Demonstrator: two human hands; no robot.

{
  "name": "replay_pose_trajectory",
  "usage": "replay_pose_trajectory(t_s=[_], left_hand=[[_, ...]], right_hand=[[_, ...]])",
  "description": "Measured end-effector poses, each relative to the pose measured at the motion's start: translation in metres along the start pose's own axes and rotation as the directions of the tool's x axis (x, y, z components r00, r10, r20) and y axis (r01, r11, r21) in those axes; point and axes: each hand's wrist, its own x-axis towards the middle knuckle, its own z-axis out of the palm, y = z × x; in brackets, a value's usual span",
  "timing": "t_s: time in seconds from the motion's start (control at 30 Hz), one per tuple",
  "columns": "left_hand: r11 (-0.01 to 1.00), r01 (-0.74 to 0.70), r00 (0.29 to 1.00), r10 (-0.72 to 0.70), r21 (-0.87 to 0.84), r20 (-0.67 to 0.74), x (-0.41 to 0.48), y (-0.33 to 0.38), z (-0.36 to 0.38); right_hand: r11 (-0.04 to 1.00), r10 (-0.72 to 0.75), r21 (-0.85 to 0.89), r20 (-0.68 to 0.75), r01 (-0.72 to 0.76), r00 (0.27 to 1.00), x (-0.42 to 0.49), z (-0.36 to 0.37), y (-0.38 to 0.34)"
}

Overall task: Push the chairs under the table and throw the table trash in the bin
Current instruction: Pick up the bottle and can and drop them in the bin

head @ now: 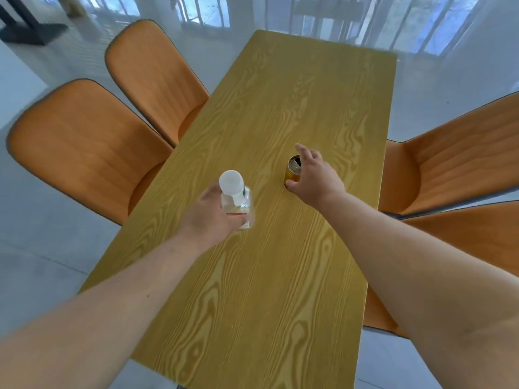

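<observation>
A clear plastic bottle (235, 192) with a white cap stands on the yellow wooden table (266, 276), and my left hand (213, 214) is wrapped around its lower body. A gold drink can (292, 171) stands upright to its right. My right hand (314, 175) curls around the can from the right with fingers spread, thumb at its base; whether it grips the can is unclear. Two orange chairs (84, 147) (157, 77) stand at the table's left side, two more (455, 161) (463, 237) at the right, all with seats partly under the table.
The floor is pale grey tile. Sheer white curtains hang over windows behind the table's far end. A dark metal frame base (25, 29) stands on the floor at the far left. No bin is in view.
</observation>
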Motion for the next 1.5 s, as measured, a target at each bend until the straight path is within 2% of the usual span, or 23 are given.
replay_pose_trajectory(t_s=[0.2, 0.33, 0.47, 0.7, 0.8, 0.97, 1.17, 1.27, 1.37, 1.5], left_hand=[[0.999, -0.02, 0.996, 0.015, 0.047, 0.087, -0.036, -0.017, -0.017], [0.996, -0.072, 0.984, 0.062, 0.053, 0.168, -0.085, -0.045, -0.028], [0.992, -0.129, 0.957, 0.121, 0.013, 0.262, -0.143, -0.079, -0.042], [0.964, -0.267, 0.876, 0.244, -0.003, 0.416, -0.26, -0.145, -0.066], [0.96, -0.276, 0.869, 0.273, -0.053, 0.413, -0.295, -0.165, -0.072], [0.945, -0.32, 0.872, 0.265, 0.069, 0.412, -0.347, -0.207, -0.052], [0.968, -0.229, 0.898, 0.169, 0.104, 0.407, -0.392, -0.267, 0.004], [0.971, -0.214, 0.91, 0.159, 0.103, 0.383, -0.402, -0.282, 0.021], [0.955, -0.222, 0.913, 0.133, 0.198, 0.385, -0.406, -0.292, 0.028], [0.928, -0.216, 0.933, 0.105, 0.302, 0.344, -0.41, -0.29, 0.016]], right_hand=[[0.999, 0.018, -0.04, 0.034, -0.017, 0.999, -0.062, 0.017, -0.025], [0.997, 0.058, -0.066, 0.102, -0.051, 0.993, -0.149, 0.034, -0.052], [0.99, 0.123, -0.084, 0.099, -0.115, 0.987, -0.247, 0.063, -0.083], [0.963, 0.267, -0.069, 0.11, -0.261, 0.957, -0.42, 0.112, -0.145], [0.958, 0.286, -0.047, 0.102, -0.283, 0.953, -0.467, 0.13, -0.16], [0.963, 0.268, -0.032, 0.116, -0.266, 0.956, -0.517, 0.165, -0.169], [0.977, 0.212, -0.059, 0.162, -0.205, 0.964, -0.561, 0.23, -0.162], [0.974, 0.224, -0.041, 0.146, -0.221, 0.964, -0.572, 0.251, -0.158], [0.97, 0.243, -0.016, 0.138, -0.243, 0.96, -0.578, 0.262, -0.154], [0.975, 0.219, -0.066, 0.115, -0.212, 0.969, -0.586, 0.256, -0.153]])
